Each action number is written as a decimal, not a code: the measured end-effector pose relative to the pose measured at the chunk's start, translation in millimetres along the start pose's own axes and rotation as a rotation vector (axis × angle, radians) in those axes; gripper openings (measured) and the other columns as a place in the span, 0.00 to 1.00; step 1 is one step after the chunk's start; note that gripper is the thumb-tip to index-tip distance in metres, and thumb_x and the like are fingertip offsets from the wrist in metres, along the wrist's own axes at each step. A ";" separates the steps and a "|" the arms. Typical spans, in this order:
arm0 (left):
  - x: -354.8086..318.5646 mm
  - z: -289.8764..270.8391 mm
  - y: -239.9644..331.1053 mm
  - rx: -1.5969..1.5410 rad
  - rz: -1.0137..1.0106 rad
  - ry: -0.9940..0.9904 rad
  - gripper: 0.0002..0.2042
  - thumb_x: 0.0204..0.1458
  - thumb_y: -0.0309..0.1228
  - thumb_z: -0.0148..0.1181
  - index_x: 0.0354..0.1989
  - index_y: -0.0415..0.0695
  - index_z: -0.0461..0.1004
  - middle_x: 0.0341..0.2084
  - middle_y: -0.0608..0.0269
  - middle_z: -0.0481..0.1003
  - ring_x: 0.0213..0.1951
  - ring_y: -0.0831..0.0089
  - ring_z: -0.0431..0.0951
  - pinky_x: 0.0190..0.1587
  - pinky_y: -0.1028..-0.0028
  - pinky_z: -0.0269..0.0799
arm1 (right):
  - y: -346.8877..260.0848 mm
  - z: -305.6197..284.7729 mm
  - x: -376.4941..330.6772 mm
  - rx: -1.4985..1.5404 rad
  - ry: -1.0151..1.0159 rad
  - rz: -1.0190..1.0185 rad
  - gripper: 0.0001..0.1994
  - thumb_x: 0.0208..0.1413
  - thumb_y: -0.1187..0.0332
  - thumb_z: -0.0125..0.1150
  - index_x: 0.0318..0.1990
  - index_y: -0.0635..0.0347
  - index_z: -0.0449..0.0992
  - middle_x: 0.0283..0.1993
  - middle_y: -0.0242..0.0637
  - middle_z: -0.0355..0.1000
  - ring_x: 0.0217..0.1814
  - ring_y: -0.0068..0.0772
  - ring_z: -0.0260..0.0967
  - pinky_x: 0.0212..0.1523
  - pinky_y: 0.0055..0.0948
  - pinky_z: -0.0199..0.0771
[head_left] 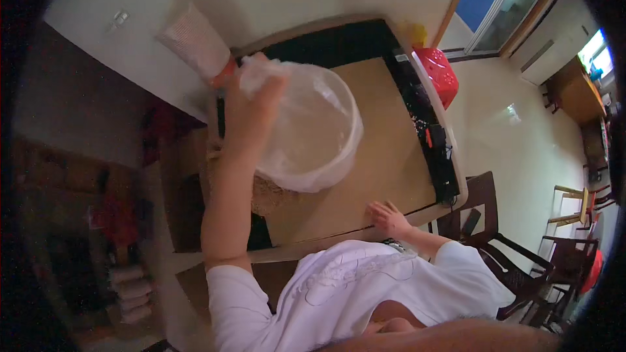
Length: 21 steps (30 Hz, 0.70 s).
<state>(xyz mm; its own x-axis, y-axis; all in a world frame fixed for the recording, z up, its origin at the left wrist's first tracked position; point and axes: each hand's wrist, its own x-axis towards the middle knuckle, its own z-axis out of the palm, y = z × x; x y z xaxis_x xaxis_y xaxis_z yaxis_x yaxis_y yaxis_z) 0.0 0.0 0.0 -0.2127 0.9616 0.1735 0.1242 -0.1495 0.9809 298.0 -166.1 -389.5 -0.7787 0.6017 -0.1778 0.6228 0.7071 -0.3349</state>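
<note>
A round white tub (pixel 355 114) stands on a tan board (pixel 391 150) that covers most of the table. A clear plastic bag (pixel 306 114) lines it and spills over its rim. My left hand (pixel 261 88) reaches across the tub's left side and is closed on the bunched bag near the far rim. Some fingertips are hidden by the plastic and blur. My right hand (pixel 389 220) lies on the board's near edge, fingers spread, holding nothing. Beside the tub, near my left forearm, lies a patch of small brown grains (pixel 270 197).
A tall pink-and-white patterned packet (pixel 195 39) leans at the wall, far left. Black electrical gear (pixel 438 140) and scattered white bits line the table's right side. Beyond stands a red plastic stool (pixel 440 75). A dark wooden chair (pixel 486 221) is at the near right.
</note>
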 end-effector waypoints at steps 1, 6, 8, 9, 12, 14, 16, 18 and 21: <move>0.5 0.7 -0.1 0.084 0.061 0.028 0.18 0.40 0.31 0.58 0.41 0.39 0.64 0.35 0.61 0.67 0.38 0.75 0.67 0.43 0.76 0.61 | 23.0 -8.8 11.1 0.022 0.150 0.090 0.27 0.48 0.60 0.50 0.57 0.55 0.55 0.62 0.40 0.47 0.64 0.39 0.43 0.62 0.43 0.40; -3.6 -4.6 -9.7 0.143 0.026 0.124 0.13 0.40 0.31 0.57 0.33 0.39 0.67 0.30 0.65 0.68 0.32 0.77 0.67 0.37 0.76 0.63 | 131.2 -42.5 53.0 0.031 0.590 0.498 0.27 0.49 0.63 0.48 0.56 0.63 0.52 0.61 0.50 0.46 0.64 0.48 0.41 0.60 0.45 0.43; -2.1 5.8 -6.4 0.147 0.008 0.155 0.11 0.40 0.31 0.56 0.31 0.40 0.67 0.29 0.66 0.67 0.32 0.78 0.67 0.37 0.77 0.63 | 167.7 -48.2 65.4 -0.023 0.640 0.566 0.28 0.49 0.63 0.49 0.56 0.64 0.52 0.60 0.52 0.45 0.64 0.51 0.40 0.59 0.45 0.43; 0.5 5.9 -3.3 0.134 0.025 0.163 0.10 0.40 0.31 0.56 0.30 0.41 0.68 0.28 0.67 0.67 0.32 0.79 0.66 0.36 0.77 0.63 | 177.8 -54.3 78.2 -0.065 0.686 0.610 0.28 0.49 0.63 0.49 0.56 0.65 0.51 0.60 0.55 0.44 0.63 0.54 0.39 0.59 0.45 0.43; 5.4 6.7 -2.0 0.136 0.030 0.173 0.10 0.40 0.31 0.56 0.31 0.42 0.68 0.28 0.69 0.67 0.31 0.80 0.65 0.36 0.78 0.62 | 190.9 -60.8 100.8 -0.047 0.706 0.749 0.28 0.49 0.62 0.48 0.57 0.63 0.52 0.61 0.56 0.41 0.63 0.57 0.37 0.59 0.48 0.43; 7.5 8.9 -6.9 0.149 0.020 0.176 0.11 0.40 0.30 0.56 0.33 0.42 0.69 0.27 0.69 0.66 0.32 0.81 0.65 0.36 0.79 0.61 | 191.1 -57.3 103.8 -0.123 0.709 0.760 0.28 0.48 0.62 0.49 0.58 0.57 0.52 0.62 0.55 0.40 0.63 0.57 0.36 0.58 0.51 0.42; 7.0 6.5 -13.4 0.079 0.055 0.187 0.14 0.41 0.31 0.57 0.39 0.43 0.68 0.30 0.68 0.67 0.34 0.79 0.66 0.38 0.78 0.62 | 173.3 -45.5 98.9 -0.225 0.540 0.651 0.28 0.47 0.62 0.49 0.58 0.50 0.52 0.62 0.53 0.41 0.64 0.56 0.36 0.59 0.53 0.38; 5.1 7.0 -11.8 0.024 0.007 0.181 0.17 0.42 0.30 0.57 0.43 0.43 0.66 0.33 0.65 0.67 0.37 0.77 0.66 0.41 0.77 0.62 | 161.0 -50.9 92.3 -0.109 0.552 0.670 0.30 0.47 0.61 0.51 0.59 0.50 0.50 0.62 0.52 0.40 0.64 0.56 0.33 0.59 0.52 0.35; 36.7 -23.8 -47.3 -0.243 -0.089 0.108 0.24 0.41 0.30 0.58 0.50 0.43 0.61 0.40 0.61 0.66 0.42 0.72 0.67 0.46 0.73 0.62 | 150.7 -84.6 104.8 0.164 0.716 0.602 0.31 0.44 0.67 0.55 0.58 0.51 0.52 0.61 0.49 0.42 0.63 0.50 0.38 0.60 0.46 0.40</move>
<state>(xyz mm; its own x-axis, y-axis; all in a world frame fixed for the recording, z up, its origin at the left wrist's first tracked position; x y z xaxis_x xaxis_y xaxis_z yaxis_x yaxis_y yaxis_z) -36.7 36.9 -37.9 -0.3160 0.9453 0.0812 -0.1328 -0.1288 0.9827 316.7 34.9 -380.3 -0.0654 0.9714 0.2284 0.8439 0.1760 -0.5068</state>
